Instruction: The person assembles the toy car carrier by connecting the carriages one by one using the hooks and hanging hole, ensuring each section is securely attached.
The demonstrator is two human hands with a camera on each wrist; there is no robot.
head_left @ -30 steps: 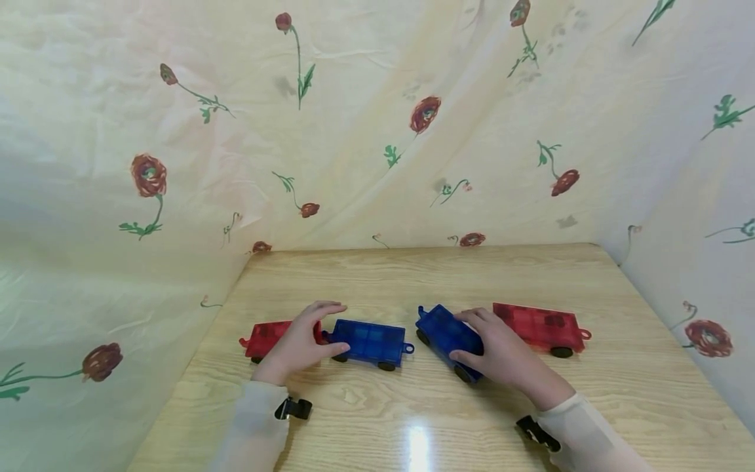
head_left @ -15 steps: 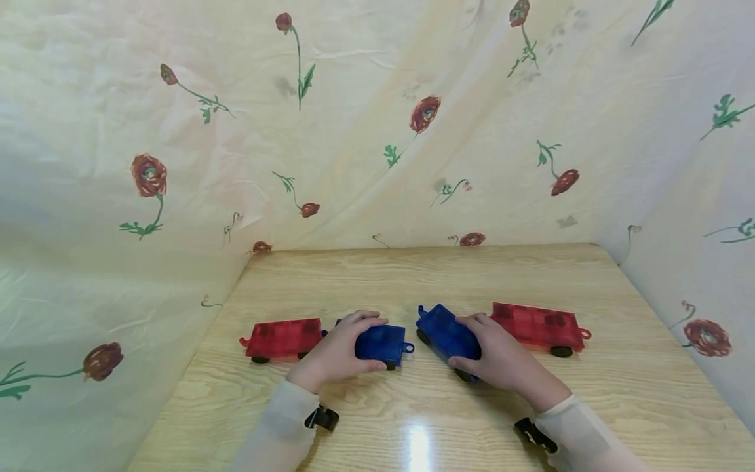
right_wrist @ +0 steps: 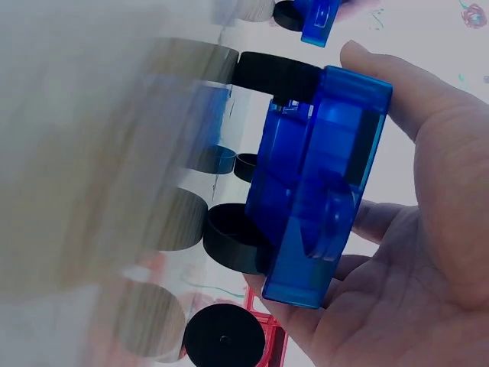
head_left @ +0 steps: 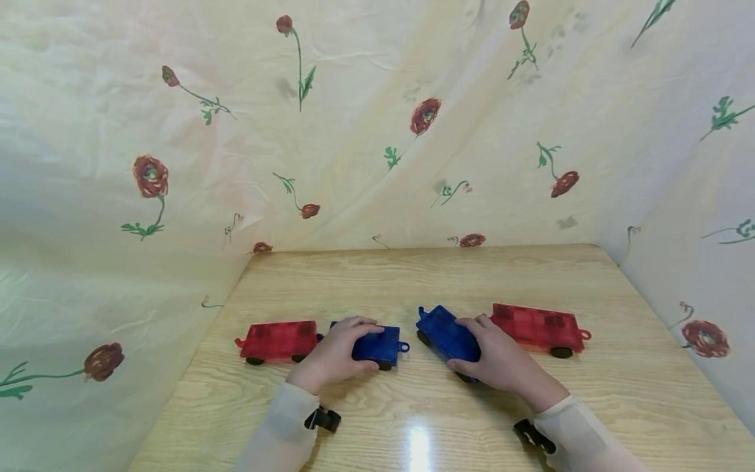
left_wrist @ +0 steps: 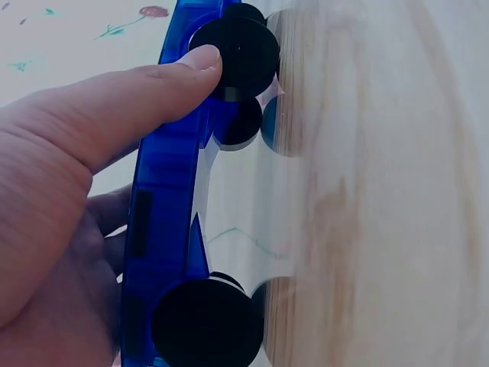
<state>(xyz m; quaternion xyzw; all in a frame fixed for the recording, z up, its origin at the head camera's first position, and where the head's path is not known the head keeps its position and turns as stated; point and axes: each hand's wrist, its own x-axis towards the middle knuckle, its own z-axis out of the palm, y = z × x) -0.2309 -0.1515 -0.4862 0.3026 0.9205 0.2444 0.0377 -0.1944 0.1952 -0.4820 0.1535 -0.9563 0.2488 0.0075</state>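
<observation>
Two blue translucent toy train cars stand on the table in the head view. My left hand (head_left: pixel 333 357) grips the left blue car (head_left: pixel 382 345) across its sides; its ring end points right. In the left wrist view the thumb presses by a black wheel (left_wrist: pixel 208 325) of that car. My right hand (head_left: pixel 501 359) holds the other blue car (head_left: pixel 449 333), which stands askew with its hook end toward the far left. The right wrist view shows this car (right_wrist: pixel 325 191) between thumb and fingers. A small gap separates the two blue cars.
A red toy train car (head_left: pixel 280 340) stands behind the left blue car, where a bit of blue hook shows at its end. Another red car (head_left: pixel 537 326) stands right of my right hand. Flowered cloth (head_left: pixel 366 131) hangs behind the wooden table (head_left: pixel 377 275) and along its sides.
My left hand has moved right from over the red car onto the left blue car and taken hold. That blue car and the left red car have shifted slightly left. My right hand keeps its hold.
</observation>
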